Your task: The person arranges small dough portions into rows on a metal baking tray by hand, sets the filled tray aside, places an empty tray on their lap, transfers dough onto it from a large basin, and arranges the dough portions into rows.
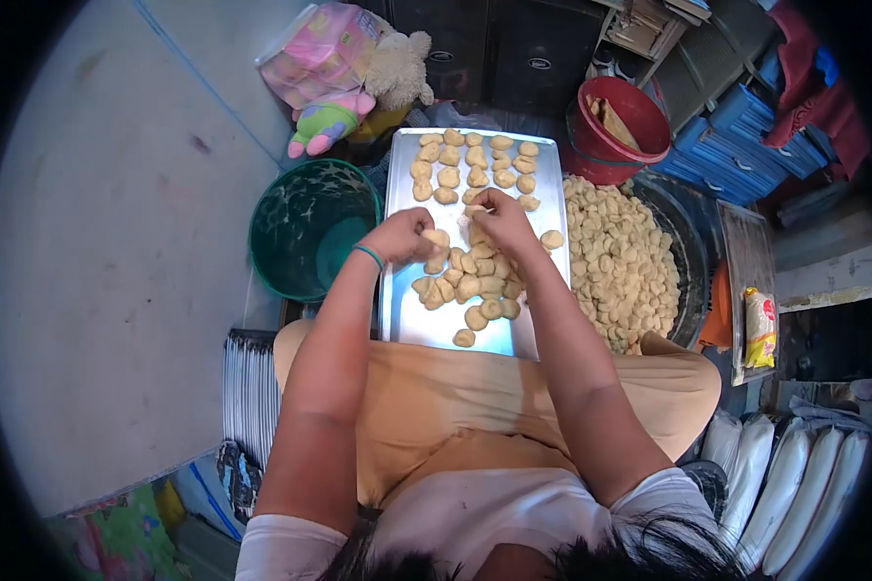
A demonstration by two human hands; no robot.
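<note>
A shiny metal tray lies in front of my crossed legs. Rows of dough pieces cover its far part, and a loose pile of dough pieces sits nearer me. My left hand, with a green band at the wrist, pinches a dough piece over the left side of the tray. My right hand has its fingers closed on a dough piece at the near end of the middle rows; the fingers partly cover it. A single piece rests by the right edge.
To the left stands a green tub. A wide black basin heaped with dough pieces is at the right, with a red bucket beyond it. A yellow packet lies on a board at far right; stuffed toys sit behind.
</note>
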